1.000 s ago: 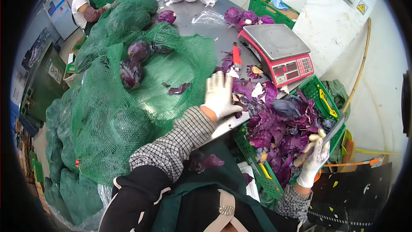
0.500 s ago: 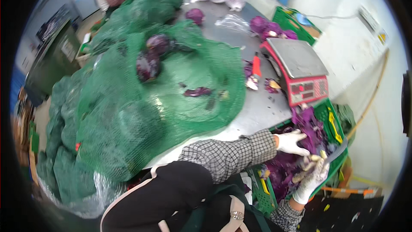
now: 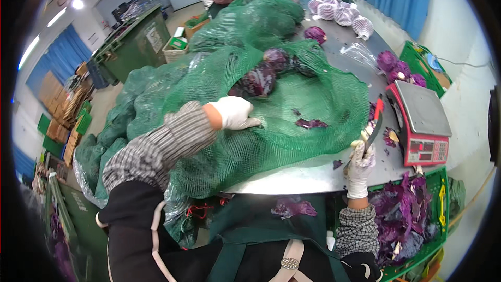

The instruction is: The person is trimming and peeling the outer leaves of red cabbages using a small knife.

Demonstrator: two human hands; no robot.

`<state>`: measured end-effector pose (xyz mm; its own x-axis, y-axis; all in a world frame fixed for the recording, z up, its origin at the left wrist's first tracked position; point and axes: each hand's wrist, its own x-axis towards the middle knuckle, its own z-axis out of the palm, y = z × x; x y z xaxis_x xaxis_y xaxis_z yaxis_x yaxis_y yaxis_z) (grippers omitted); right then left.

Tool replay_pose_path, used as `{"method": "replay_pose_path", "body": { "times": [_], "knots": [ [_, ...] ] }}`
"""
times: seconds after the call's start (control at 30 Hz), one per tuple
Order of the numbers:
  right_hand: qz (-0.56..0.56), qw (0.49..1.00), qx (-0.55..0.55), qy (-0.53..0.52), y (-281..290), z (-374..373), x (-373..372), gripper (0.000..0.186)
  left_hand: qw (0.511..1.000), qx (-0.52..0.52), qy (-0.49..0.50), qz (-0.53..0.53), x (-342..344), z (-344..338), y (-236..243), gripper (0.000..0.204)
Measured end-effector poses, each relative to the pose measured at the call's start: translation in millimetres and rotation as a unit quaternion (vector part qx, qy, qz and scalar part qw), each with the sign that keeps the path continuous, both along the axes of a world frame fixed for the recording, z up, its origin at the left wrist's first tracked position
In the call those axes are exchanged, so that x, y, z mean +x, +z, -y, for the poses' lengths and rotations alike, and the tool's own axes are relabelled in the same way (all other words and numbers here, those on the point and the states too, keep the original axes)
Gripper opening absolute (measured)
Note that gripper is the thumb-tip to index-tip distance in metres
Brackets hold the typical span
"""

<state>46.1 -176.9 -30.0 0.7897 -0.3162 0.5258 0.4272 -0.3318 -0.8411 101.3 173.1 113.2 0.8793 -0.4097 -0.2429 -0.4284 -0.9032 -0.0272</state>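
My left hand [image 3: 234,113], in a white glove, is closed on the edge of a green mesh bag [image 3: 308,104] spread over the table. Inside the bag's mouth, just beyond that hand, lie dark red cabbages [image 3: 259,79]. A loose purple leaf [image 3: 312,124] rests on the mesh to their right. My right hand [image 3: 360,169], also gloved, grips a knife [image 3: 373,134] by its handle, blade pointing up and away, over the table's front edge. Just beyond the blade lies a red-handled tool [image 3: 379,108], partly hidden.
A green crate [image 3: 442,230] full of purple leaves stands at the right, below a red weighing scale [image 3: 425,125]. Peeled cabbages [image 3: 399,70] and net-wrapped ones [image 3: 344,15] sit farther back. Full mesh bags [image 3: 141,104] are piled left. Two people work at the far end.
Both hands have left the leaf crate. My left hand has moved left onto the mesh bag; my right has come back over the table edge with the knife. The view has swung left.
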Motion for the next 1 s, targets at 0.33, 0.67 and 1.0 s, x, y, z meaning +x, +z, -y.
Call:
{"method": "replay_pose_path", "body": {
  "times": [0.33, 0.67, 1.0],
  "knots": [
    [-0.105, 0.958, 0.158, 0.215, 49, -63, -17, 0.028, 0.998, -0.002, -0.053, -0.031, -125, -41, 12, 0.041],
    [-0.034, 0.884, 0.060, 0.462, 91, -182, 46, 0.024, 0.969, -0.226, 0.081, 0.059, -143, -15, -35, 0.051],
    [-0.354, 0.877, 0.072, 0.315, 52, -131, -4, 0.032, 0.955, -0.224, 0.155, 0.115, -117, -1, -35, 0.102]
  ]
}}
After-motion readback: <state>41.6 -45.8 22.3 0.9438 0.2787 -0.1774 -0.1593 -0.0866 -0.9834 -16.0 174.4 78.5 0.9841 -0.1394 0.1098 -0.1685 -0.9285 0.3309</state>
